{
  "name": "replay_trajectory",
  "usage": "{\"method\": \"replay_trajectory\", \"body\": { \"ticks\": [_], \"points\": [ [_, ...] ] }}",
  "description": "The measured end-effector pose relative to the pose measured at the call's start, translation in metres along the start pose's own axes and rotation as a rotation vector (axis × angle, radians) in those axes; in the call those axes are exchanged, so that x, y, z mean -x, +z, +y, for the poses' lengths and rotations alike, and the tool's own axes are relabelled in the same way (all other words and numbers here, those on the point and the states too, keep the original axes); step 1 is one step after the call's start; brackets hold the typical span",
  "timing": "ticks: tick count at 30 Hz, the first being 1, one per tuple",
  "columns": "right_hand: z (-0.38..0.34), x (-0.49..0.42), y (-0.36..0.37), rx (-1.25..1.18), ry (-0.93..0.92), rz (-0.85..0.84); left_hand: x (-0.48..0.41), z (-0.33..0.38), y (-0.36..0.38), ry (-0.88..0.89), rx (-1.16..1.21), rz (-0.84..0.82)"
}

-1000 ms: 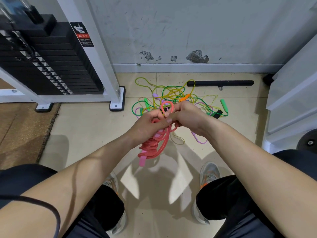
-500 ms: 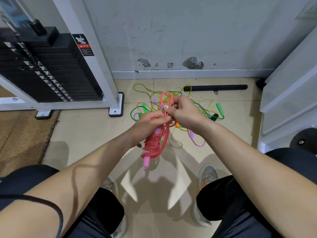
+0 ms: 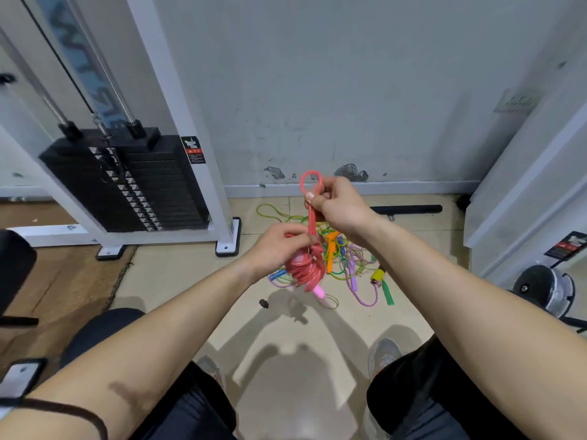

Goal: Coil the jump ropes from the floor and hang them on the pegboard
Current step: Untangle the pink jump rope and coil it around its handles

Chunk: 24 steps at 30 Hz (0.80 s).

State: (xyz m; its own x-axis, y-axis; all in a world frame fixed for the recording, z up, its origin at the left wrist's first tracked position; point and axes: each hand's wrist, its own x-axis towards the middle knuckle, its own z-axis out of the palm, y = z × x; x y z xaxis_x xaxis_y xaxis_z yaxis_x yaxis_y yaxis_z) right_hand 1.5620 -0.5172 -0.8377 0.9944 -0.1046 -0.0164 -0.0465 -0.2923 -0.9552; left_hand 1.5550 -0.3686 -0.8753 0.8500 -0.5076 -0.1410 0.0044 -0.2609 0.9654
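Left hand [image 3: 278, 247] holds the red jump rope coil [image 3: 305, 269] in a closed grip; directly above the coil, its free loop [image 3: 302, 185] stands upright, pinched in the right hand [image 3: 341, 206].

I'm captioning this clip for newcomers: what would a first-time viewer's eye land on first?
First the red jump rope, bundled in the left hand at centre frame, with the right hand pinching a loop of it held higher up. Behind them a bright tangle of ropes lies on the floor. At left stands a black weight stack.
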Motion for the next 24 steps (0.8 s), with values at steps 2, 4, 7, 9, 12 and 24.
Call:
{"method": "replay_trajectory", "body": {
  "ticks": [2, 4, 7, 9, 12, 24],
  "points": [
    [-0.009, 0.002, 0.000, -0.023, 0.003, -0.055, -0.002, 0.010, -0.006, -0.004, -0.043, -0.004],
    [-0.018, -0.004, 0.000, -0.006, -0.005, -0.080, -0.008, 0.016, -0.013, -0.011, -0.027, 0.026],
    [-0.027, -0.029, -0.001, -0.002, 0.001, -0.101, -0.030, 0.023, -0.024, 0.011, 0.044, 0.083],
    [-0.029, -0.056, -0.002, -0.005, -0.007, -0.119, -0.054, 0.029, -0.034, 0.055, 0.081, 0.166],
    [-0.030, -0.103, -0.009, -0.015, -0.018, -0.131, -0.100, 0.038, -0.053, 0.125, 0.043, 0.267],
    [-0.100, -0.247, -0.082, -0.101, 0.040, -0.129, -0.235, 0.143, -0.113, 0.007, 0.071, 0.293]
  ]
}}
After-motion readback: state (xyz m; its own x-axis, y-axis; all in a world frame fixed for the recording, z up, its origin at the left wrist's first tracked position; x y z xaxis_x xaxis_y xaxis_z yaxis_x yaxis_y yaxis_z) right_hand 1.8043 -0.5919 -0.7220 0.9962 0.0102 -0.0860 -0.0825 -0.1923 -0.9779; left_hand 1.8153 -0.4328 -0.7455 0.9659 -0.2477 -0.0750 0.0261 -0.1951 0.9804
